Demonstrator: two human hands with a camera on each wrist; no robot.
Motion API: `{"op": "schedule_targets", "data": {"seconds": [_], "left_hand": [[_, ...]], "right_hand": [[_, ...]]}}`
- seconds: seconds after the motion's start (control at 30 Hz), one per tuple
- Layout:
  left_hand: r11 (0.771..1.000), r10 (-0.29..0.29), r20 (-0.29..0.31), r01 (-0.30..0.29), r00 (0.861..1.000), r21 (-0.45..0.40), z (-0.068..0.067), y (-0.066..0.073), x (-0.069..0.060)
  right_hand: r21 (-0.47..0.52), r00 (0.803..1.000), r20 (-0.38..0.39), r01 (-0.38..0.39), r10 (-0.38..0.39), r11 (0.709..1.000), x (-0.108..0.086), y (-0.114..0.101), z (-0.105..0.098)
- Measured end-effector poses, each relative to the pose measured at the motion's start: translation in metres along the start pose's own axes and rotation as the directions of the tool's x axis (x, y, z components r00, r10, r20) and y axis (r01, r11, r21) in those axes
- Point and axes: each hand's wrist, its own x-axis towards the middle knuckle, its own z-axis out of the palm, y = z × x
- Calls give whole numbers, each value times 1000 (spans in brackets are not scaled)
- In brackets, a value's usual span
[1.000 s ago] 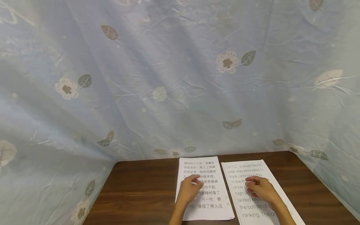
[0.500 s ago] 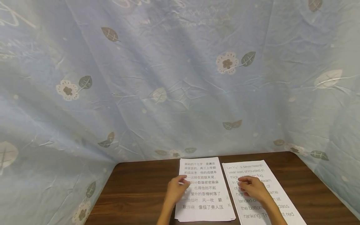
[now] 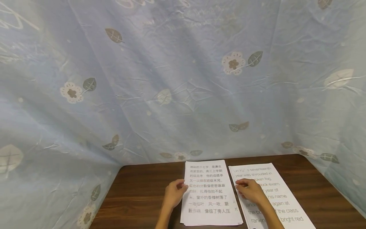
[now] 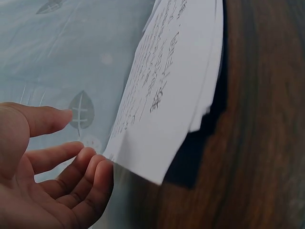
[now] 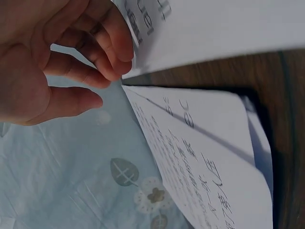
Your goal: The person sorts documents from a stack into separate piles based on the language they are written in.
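Where oblong Chinese-printed sheets (image 3: pixel 207 194) lie lengthwise away from us on wood-grained worktop (image 3: pixel 140 187), our left grip (image 3: pixel 174 193), loosely spread, is beside them; our right grip (image 3: pixel 250 190), likewise, by English-printed sheets (image 3: pixel 281 197) rightward.

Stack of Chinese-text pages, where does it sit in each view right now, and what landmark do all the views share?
Head: Chinese-text pages at the bottom, right of centre, left of the English-text pages.
Left wrist: Chinese-text pages from the top edge down through the middle.
Right wrist: Chinese-text pages from the middle to the lower right.
Shared landmark: leaf-patterned cloth, in all three.
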Motion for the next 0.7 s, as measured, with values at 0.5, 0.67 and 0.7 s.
{"op": "schedule_targets", "data": {"seconds": [0.5,0.67,0.7], "left_hand": [[995,-9,10,8,1000,95,0,-8,0],[995,-9,18,7,1000,98,3,-9,2],[995,-9,20,7,1000,103,4,-10,2]], "right_hand": [[-220,995,-14,95,-100,971,2,-11,21],[-237,996,-20,76,-83,969,3,-10,23],[-237,997,-21,72,-79,969,3,-10,23]]}}
